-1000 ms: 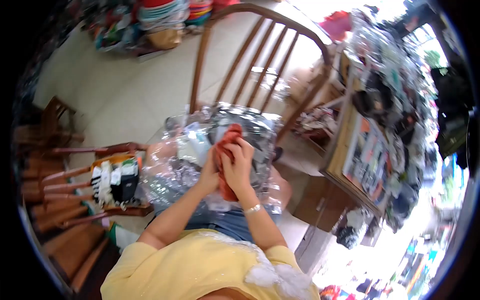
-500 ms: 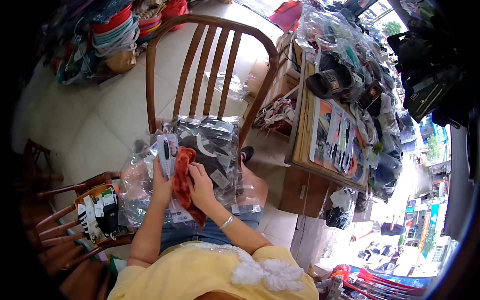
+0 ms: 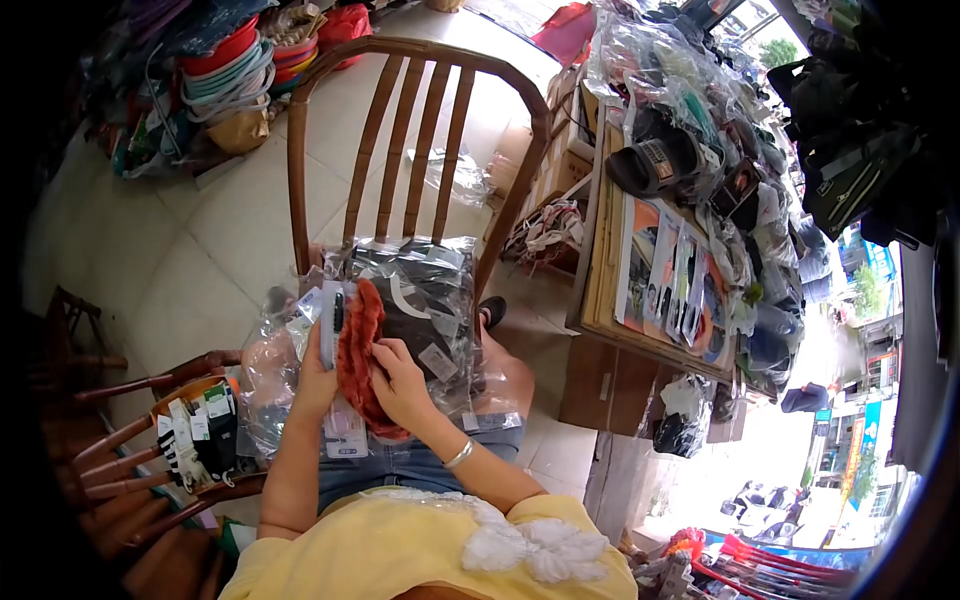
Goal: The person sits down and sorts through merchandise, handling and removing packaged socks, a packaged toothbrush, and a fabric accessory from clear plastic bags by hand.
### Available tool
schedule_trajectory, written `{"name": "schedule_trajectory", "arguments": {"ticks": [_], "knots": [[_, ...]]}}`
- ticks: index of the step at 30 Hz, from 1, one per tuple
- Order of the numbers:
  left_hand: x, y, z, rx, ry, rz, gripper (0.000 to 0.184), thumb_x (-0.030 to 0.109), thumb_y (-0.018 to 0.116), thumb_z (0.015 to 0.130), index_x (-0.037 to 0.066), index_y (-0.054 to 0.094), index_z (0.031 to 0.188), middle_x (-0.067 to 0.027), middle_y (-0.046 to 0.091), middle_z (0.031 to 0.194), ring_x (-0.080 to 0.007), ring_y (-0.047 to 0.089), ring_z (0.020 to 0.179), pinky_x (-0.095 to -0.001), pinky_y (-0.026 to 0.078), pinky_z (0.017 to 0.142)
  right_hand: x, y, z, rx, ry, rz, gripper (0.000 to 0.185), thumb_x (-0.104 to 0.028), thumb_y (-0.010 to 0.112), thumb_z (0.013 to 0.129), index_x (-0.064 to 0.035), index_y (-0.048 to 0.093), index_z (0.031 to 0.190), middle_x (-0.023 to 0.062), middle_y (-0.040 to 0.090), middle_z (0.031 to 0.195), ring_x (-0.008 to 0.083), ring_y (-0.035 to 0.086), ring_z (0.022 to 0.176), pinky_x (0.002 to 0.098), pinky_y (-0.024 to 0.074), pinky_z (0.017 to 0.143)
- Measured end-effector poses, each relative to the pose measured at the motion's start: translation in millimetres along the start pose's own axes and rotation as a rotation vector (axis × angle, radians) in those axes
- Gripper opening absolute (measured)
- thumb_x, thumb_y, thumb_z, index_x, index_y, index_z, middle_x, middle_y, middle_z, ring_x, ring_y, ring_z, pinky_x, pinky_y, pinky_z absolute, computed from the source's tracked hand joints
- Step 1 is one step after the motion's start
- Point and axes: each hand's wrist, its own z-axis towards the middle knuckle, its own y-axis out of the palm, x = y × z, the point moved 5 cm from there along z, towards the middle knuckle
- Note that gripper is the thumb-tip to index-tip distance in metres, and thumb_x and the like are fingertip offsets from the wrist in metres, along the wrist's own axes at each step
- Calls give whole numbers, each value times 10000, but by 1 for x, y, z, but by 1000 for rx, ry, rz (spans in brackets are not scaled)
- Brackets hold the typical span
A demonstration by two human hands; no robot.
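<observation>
Before me, a fuzzy rust-red cloth (image 3: 358, 345) is held upright between my hands. My left hand (image 3: 317, 385) is closed on a white blister pack (image 3: 328, 315), which stands against the cloth's left side. My right hand (image 3: 402, 388) pinches the cloth's right edge, fingers bent and thumb partly hidden. Below the cloth a second white card pack (image 3: 345, 440) shows, lying over my jeans. Beneath both hands, clear plastic bags with a dark folded item (image 3: 425, 300) lie across my lap and the chair seat.
A wooden slatted chair (image 3: 425, 46) faces me. At right stands a table (image 3: 598, 320) heaped with bagged shoes and goods. Packaged socks (image 3: 205, 430) rest on another chair at left. Stacked plastic basins (image 3: 225, 75) stand at the back left.
The red cloth has straightened and turned more edge-on, covering more of the white pack's front. My left hand has tilted the pack and sits slightly lower; my right hand has shifted down slightly.
</observation>
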Motion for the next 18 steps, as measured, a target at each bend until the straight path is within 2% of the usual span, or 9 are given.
{"name": "schedule_trajectory", "arguments": {"ticks": [3, 6, 7, 9, 10, 12, 14, 16, 18], "knots": [[-6, 15, -14, -76, -191, -194, 820, -1, 722, 727, 123, 287, 1411, -49, 478, 1283, -162, 481, 1158, -294, 408, 964, -2, -14, 8, 34, -5, -37, 246, -15, 534, 830, -1, 554, 1075, 191, 528, 1090, 391, 557, 962, 372, 469, 796], [-9, 31, -24, -105, -114, -262, 836, -101, 604, 690, 90, 254, 1425, -66, 492, 1261, -176, 511, 1114, -295, 447, 912, -12, -29, 38, 161, -58, -71, 246, -6, 521, 829, -3, 558, 1072, 196, 531, 1083, 395, 556, 946, 377, 469, 792], [-12, 28, -25, -103, -110, -262, 836, -101, 604, 690, 90, 254, 1425, -66, 492, 1261, -176, 511, 1114, -295, 447, 912, -14, -28, 41, 117, -78, -75, 241, -8, 524, 824, -4, 560, 1062, 191, 532, 1077, 394, 556, 940, 378, 470, 789], [-25, 2, -22, 74, -190, -196, 844, -100, 524, 659, 76, 233, 1432, -87, 494, 1256, -186, 534, 1080, -293, 464, 883, -14, -19, 36, -4, -118, -77, 230, -39, 536, 813, -18, 567, 1041, 178, 534, 1063, 384, 554, 936, 388, 473, 781], [-20, -16, -17, 181, -270, -101, 837, -52, 514, 659, 79, 228, 1435, -103, 498, 1244, -194, 547, 1052, -290, 469, 872, -10, -11, 24, -82, -140, -78, 226, -68, 545, 808, -31, 573, 1029, 169, 536, 1055, 376, 552, 938, 397, 475, 776], [14, -29, -5, 183, -122, -304, 808, -22, 498, 674, 84, 239, 1433, -113, 504, 1232, -191, 555, 1029, -287, 470, 866, 2, -5, 4, -235, -120, -50, 227, -71, 551, 794, -52, 596, 1016, 140, 552, 1031, 346, 574, 904, 389, 482, 756], [37, -35, 2, 137, -66, -314, 788, -2, 522, 691, 75, 247, 1425, -113, 506, 1230, -189, 551, 1031, -290, 469, 868, 2, -23, 2, -206, -30, -83, 263, -14, 541, 778, -40, 608, 1032, 153, 555, 1048, 340, 583, 911, 359, 477, 782], [36, -36, -1, 88, -17, -321, 769, 17, 545, 708, 65, 254, 1418, -112, 508, 1228, -187, 548, 1032, -294, 468, 869, 2, -43, 14, -97, -61, 1, 269, -26, 583, 789, -27, 620, 1056, 153, 562, 1041, 308, 584, 926, 339, 469, 809], [-1, -38, -6, 125, -208, 61, 701, 144, 636, 787, 38, 294, 1389, -99, 504, 1237, -183, 538, 1049, -304, 459, 883, -22, -56, 32, -31, -233, -78, 301, -87, 597, 815, -9, 601, 1107, 180, 547, 1093, 329, 557, 989, 345, 448, 865]]}}
